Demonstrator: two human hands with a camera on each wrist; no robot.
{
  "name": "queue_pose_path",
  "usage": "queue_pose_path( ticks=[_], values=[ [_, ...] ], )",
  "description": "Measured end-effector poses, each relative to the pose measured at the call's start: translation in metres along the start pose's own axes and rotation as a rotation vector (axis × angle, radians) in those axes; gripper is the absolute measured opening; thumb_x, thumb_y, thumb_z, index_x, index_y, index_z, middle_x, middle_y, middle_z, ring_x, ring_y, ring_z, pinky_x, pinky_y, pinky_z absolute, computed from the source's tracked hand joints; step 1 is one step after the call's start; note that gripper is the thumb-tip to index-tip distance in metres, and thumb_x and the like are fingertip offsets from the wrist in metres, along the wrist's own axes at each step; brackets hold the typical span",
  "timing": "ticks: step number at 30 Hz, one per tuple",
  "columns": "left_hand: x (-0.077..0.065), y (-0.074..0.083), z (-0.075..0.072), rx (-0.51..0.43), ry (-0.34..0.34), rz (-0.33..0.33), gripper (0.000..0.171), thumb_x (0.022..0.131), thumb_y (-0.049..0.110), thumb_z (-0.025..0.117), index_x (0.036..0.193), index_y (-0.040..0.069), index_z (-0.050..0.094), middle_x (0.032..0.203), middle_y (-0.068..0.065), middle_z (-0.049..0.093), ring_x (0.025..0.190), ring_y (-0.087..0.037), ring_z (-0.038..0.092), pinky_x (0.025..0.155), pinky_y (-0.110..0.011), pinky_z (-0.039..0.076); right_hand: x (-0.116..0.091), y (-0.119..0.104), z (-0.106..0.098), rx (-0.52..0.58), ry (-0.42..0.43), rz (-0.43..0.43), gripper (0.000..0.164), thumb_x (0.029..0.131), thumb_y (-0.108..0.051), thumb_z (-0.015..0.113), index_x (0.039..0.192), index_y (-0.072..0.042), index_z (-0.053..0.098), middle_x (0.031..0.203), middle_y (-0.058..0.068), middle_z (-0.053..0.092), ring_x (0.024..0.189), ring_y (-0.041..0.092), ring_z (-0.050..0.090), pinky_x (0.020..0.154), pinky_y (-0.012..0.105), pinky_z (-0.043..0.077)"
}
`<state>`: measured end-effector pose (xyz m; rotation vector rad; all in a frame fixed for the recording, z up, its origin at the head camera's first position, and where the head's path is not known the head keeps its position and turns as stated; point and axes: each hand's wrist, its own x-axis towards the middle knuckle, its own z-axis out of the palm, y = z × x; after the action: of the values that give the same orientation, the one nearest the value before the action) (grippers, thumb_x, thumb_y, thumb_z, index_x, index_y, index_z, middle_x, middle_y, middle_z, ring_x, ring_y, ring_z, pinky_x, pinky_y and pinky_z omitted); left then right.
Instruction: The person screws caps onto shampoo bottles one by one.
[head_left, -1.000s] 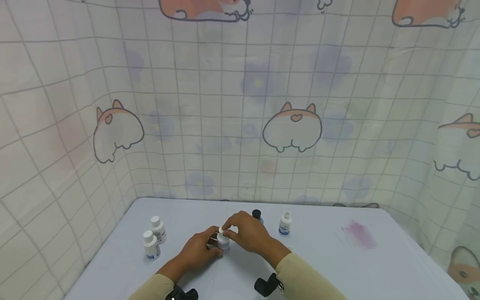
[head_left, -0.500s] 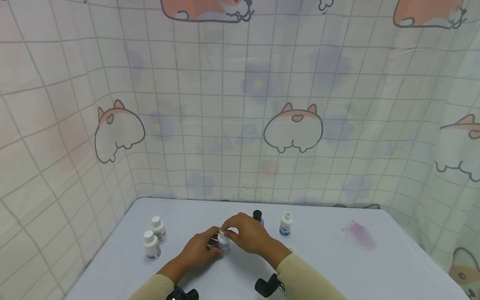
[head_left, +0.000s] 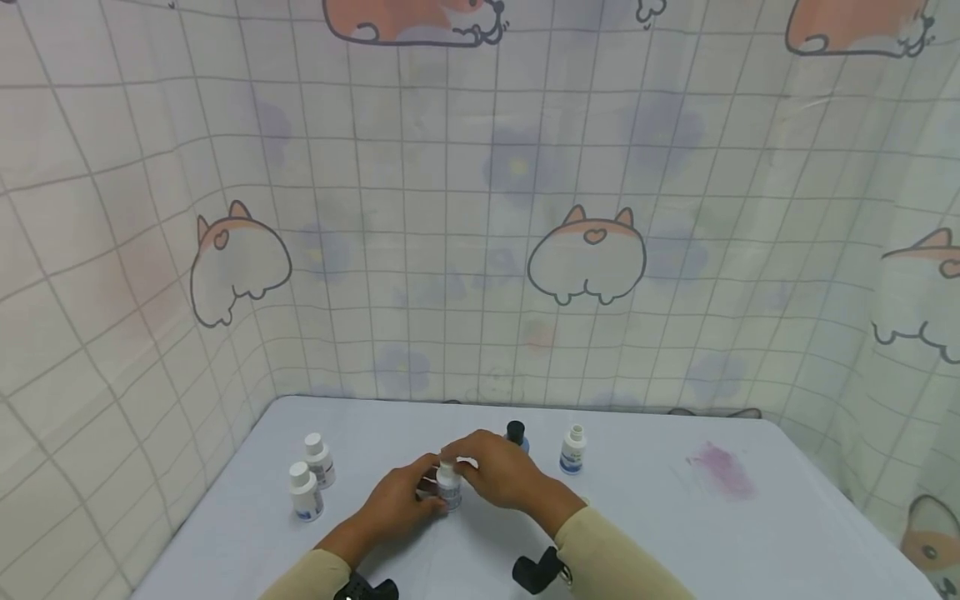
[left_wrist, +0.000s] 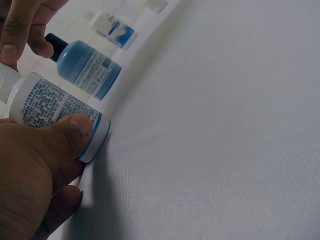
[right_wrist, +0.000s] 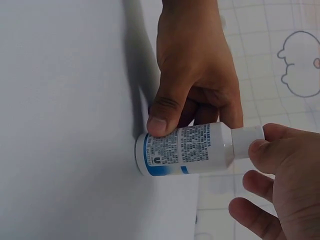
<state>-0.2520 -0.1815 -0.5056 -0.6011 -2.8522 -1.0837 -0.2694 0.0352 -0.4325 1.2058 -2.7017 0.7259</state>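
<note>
A small white bottle [head_left: 448, 490] stands upright on the table, its label printed with dense text and a blue band near the base. My left hand [head_left: 397, 500] grips its body, the thumb lying across the label in the left wrist view. From the right, my right hand [head_left: 498, 471] pinches the white cap [right_wrist: 246, 141] between thumb and index finger. The cap sits on the bottle's neck, and its top is mostly covered by those fingers in the head view. In the right wrist view, the other right fingers hang apart from the bottle.
Just behind the right hand stands a blue bottle [left_wrist: 87, 70] with a black cap. Right of it is a white bottle [head_left: 572, 450] with a bare neck. Two capped white bottles [head_left: 306, 493] stand at the left. A pink stain [head_left: 722, 471] marks the white table cover [head_left: 675, 542].
The right fingers have shifted slightly on the cap and now cover more of its top. The left hand and the bottle hold their place.
</note>
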Motion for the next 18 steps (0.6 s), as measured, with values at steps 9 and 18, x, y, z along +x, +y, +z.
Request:
queue_pose_path(
  ticks=[9,18],
  values=[
    [-0.0004,0.0024,-0.0001,-0.002,0.001,0.001,0.058,0.086,0.023,0.084,0.136,0.020,0.057,0.125,-0.004,0.070,0.106,-0.020,0.070,0.090,-0.047,0.056,-0.0001,-0.0029,0.0016,0.014,0.021,0.129,0.016,0.097,-0.029,0.073,0.112,-0.026,0.077,0.107,-0.007,0.071,0.104,0.016,0.066,0.080,0.030,0.055],
    [-0.0002,-0.0002,0.0019,0.008,0.007,0.005,0.059,0.086,0.023,0.084,0.137,0.019,0.056,0.125,-0.004,0.070,0.106,-0.020,0.071,0.091,-0.047,0.056,0.0001,-0.0002,0.0012,-0.028,-0.011,0.051,0.025,0.099,-0.018,0.070,0.123,-0.025,0.075,0.120,-0.013,0.070,0.117,0.011,0.063,0.092,0.033,0.054]
  ],
)
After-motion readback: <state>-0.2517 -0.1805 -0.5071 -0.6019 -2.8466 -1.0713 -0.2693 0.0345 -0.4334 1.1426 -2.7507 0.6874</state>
